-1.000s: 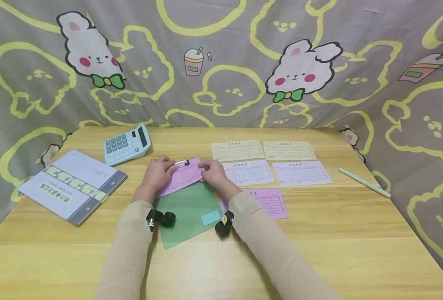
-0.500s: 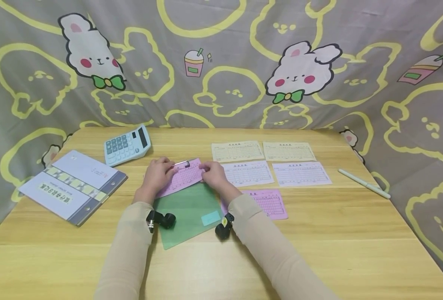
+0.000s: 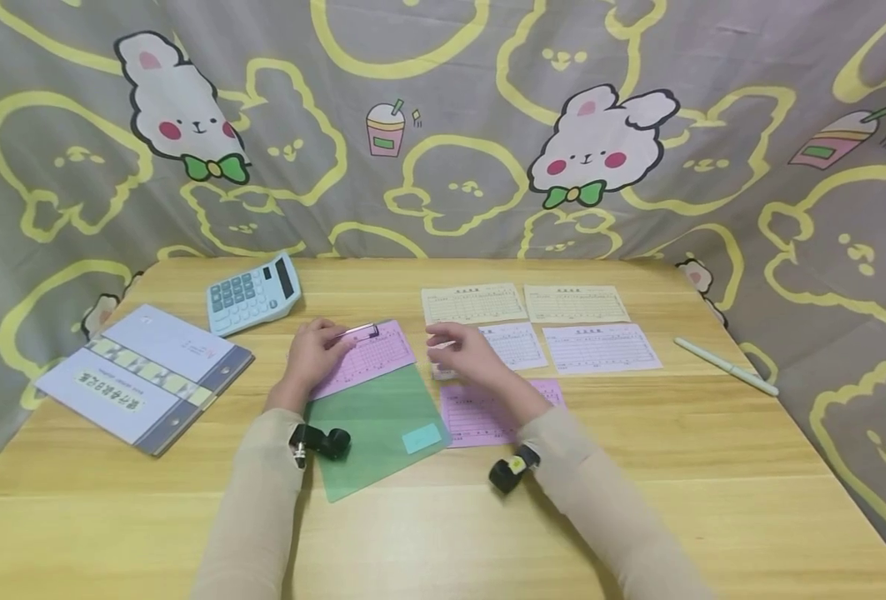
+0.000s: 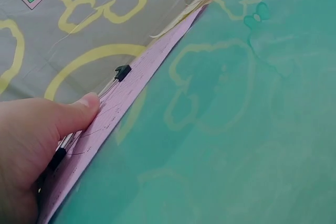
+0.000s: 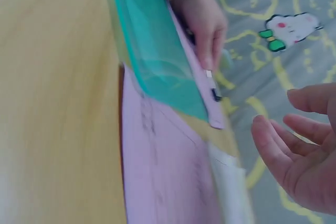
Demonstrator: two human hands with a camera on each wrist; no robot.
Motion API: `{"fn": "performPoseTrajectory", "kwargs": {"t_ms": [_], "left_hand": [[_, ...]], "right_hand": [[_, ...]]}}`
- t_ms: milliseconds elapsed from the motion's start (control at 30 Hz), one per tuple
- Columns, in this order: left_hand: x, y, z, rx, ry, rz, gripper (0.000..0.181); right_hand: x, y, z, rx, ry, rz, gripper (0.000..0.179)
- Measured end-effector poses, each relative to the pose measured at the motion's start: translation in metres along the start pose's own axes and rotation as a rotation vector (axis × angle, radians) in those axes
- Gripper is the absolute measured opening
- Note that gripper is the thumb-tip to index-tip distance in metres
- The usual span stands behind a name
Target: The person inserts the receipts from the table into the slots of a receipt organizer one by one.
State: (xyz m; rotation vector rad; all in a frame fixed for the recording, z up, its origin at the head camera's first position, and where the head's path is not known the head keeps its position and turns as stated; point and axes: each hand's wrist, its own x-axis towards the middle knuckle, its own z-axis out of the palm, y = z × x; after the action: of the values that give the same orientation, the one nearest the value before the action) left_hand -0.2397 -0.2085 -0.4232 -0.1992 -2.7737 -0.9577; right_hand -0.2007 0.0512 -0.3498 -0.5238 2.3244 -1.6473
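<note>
A green translucent clipboard (image 3: pixel 375 433) lies tilted on the table, a pink form slip (image 3: pixel 375 358) lying along its top under a metal clip with black ends (image 3: pixel 363 332). My left hand (image 3: pixel 313 358) grips the clipboard at the clip; in the left wrist view its thumb (image 4: pixel 79 116) presses on the metal bar, and its other fingers are hidden. Apart from the board, my right hand (image 3: pixel 468 354) hovers above the left white slip (image 3: pixel 518 346). The right wrist view shows its fingers (image 5: pixel 275 145) loosely bent with nothing between them. Below it lies another pink slip (image 3: pixel 480 417), partly covered by the forearm.
Two cream slips (image 3: pixel 473 304) lie at the back, with a second white slip (image 3: pixel 603 347) in front. A pale green pen (image 3: pixel 726 367) lies at the right. To the left are a blue calculator (image 3: pixel 253 293) and a purple-grey account book (image 3: pixel 146 379). A patterned curtain (image 3: pixel 443 125) hangs behind.
My right hand has let go of the pink slip's right end and moved right, off the clipboard. The left hand stays on the clip.
</note>
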Motion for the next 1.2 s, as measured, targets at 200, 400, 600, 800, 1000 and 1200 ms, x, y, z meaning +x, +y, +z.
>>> {"fn": "performPoseTrajectory", "kwargs": {"t_ms": [200, 400, 600, 800, 1000, 1200], "left_hand": [[0.001, -0.002, 0.001, -0.045, 0.007, -0.038, 0.036], [0.000, 0.001, 0.001, -0.063, 0.021, -0.051, 0.035], [-0.001, 0.003, -0.001, -0.067, 0.011, -0.060, 0.036], [-0.003, 0.004, -0.002, -0.080, -0.001, -0.061, 0.036], [-0.004, 0.004, -0.003, -0.088, -0.006, -0.061, 0.037], [-0.003, 0.003, -0.002, -0.091, -0.015, -0.079, 0.037]], "right_hand": [[-0.024, 0.030, -0.034, -0.136, -0.008, -0.090, 0.041], [-0.059, 0.050, -0.068, -0.154, 0.038, -0.104, 0.044], [-0.085, 0.071, -0.092, -0.095, 0.122, 0.019, 0.046], [-0.094, 0.091, -0.106, -0.171, 0.158, 0.078, 0.048], [-0.095, 0.102, -0.112, -0.386, 0.131, 0.022, 0.054], [-0.094, 0.105, -0.110, -0.535, 0.105, -0.005, 0.055]]}}
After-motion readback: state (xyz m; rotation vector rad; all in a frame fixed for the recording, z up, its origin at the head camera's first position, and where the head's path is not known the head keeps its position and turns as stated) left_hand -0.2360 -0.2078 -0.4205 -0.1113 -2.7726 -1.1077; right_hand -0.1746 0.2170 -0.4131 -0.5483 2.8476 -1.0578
